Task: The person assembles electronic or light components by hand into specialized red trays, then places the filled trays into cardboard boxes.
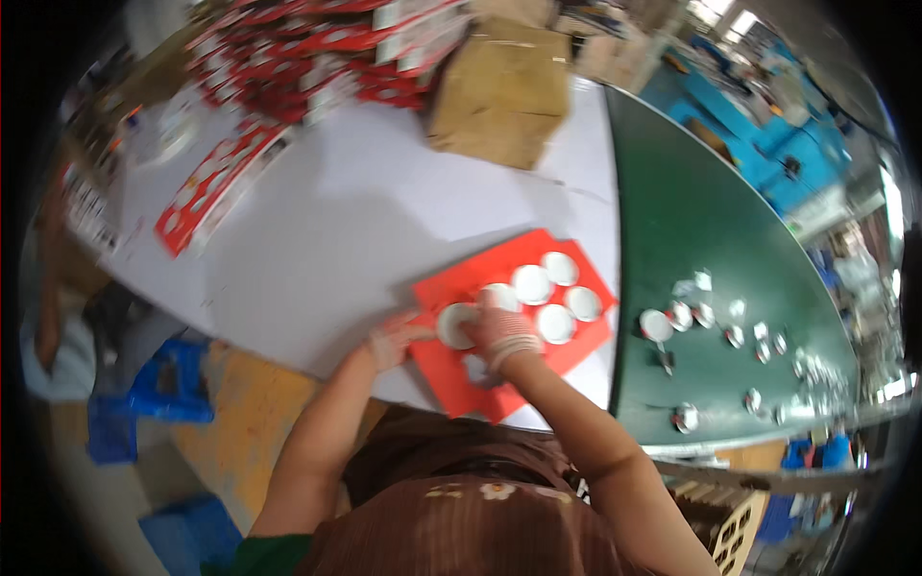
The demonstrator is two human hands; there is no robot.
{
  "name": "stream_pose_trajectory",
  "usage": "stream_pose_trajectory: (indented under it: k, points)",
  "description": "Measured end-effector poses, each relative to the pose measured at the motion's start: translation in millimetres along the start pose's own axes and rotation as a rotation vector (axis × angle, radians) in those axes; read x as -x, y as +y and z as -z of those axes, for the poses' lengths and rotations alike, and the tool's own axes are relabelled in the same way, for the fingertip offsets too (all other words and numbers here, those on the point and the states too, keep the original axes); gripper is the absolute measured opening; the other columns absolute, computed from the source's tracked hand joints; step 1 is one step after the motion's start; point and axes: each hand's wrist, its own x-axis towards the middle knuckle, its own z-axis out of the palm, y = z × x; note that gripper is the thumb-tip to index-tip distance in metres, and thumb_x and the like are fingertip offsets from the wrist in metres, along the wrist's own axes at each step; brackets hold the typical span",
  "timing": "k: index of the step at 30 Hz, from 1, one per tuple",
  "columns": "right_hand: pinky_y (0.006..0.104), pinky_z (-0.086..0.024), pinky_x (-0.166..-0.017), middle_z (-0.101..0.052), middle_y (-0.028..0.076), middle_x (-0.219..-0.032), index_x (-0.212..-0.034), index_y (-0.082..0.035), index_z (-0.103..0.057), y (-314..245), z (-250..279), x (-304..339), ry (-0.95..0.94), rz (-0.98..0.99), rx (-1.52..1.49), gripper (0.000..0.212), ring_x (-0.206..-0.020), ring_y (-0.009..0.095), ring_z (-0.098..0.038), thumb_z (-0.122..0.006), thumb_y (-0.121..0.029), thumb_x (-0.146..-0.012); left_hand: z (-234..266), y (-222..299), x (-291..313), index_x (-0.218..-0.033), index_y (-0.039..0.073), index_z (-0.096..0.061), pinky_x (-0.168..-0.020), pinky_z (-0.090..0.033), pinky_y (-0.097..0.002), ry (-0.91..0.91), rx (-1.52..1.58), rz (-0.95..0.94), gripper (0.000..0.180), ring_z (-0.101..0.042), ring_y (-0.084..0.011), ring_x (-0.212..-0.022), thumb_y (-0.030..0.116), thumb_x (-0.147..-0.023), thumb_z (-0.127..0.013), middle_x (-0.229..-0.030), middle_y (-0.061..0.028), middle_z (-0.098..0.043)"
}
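A flat red tray or board (437, 370) lies slantwise on the white tabletop before me. Round white discs or lids (555, 324) sit on it in two rows. My left hand (392, 343), in a light glove, rests at its left edge, fingers stretched toward the leftmost disc (453, 324). Over the board, my right hand (506, 333), in a striped glove, has its fingers bent down between the leftmost disc and a neighbouring one (501, 297). Blur and the hand itself hide what its fingertips hold. A pale opening or piece (480, 370) shows beneath the right wrist.
Stacked red-and-white cardboard packaging (317, 58) fills the far left, with one strip (216, 187) lying apart. A brown cardboard box (504, 91) stands at the back. On the right, a green surface (691, 192) carries several small round metallic pieces (680, 315). Blue stools (173, 379) stand lower left.
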Motion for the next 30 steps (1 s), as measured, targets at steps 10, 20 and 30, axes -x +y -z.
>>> stream_pose_trajectory:
  k: [10, 20, 30]
  points:
    - [0.0473, -0.048, -0.074, -0.063, 0.022, -0.088, -0.111, -0.015, -0.047, 125.0, 37.6, 34.4, 0.553, -0.303, -0.196, 0.03, -0.086, 0.042, -0.061, -0.051, -0.029, -0.086, -7.1, 29.6, 12.4, -0.128, 0.006, -0.045, -0.091, -0.05, -0.0446, -0.141, 0.343, -0.067, 0.047, -0.056, -0.0266, -0.11, -0.007, -0.084, -0.051, -0.121, -0.0113, -0.055]
    - [0.042, -0.047, -0.088, -0.055, 0.014, -0.119, -0.102, -0.01, -0.064, 322.4, 55.1, 105.9, 0.783, -1.058, -0.157, 0.024, -0.106, 0.034, -0.057, -0.052, -0.021, -0.083, 17.2, 47.4, 3.7, -0.136, 0.01, -0.037, -0.096, -0.044, -0.0471, -0.114, 0.241, -0.242, 0.058, -0.049, -0.0261, -0.118, 0.002, -0.081, -0.052, -0.13, -0.008, -0.047]
    - [0.0367, -0.049, -0.076, -0.063, 0.013, -0.09, -0.091, -0.008, -0.064, 276.9, 54.4, 120.9, 0.693, -0.564, -0.238, 0.018, -0.088, 0.029, -0.061, -0.064, -0.022, -0.079, 16.5, 52.8, 49.5, -0.126, 0.003, -0.05, -0.079, -0.047, -0.0281, 0.545, -0.719, -0.755, 0.04, -0.053, -0.0162, -0.094, 0.008, -0.086, -0.05, -0.111, -0.0096, -0.052]
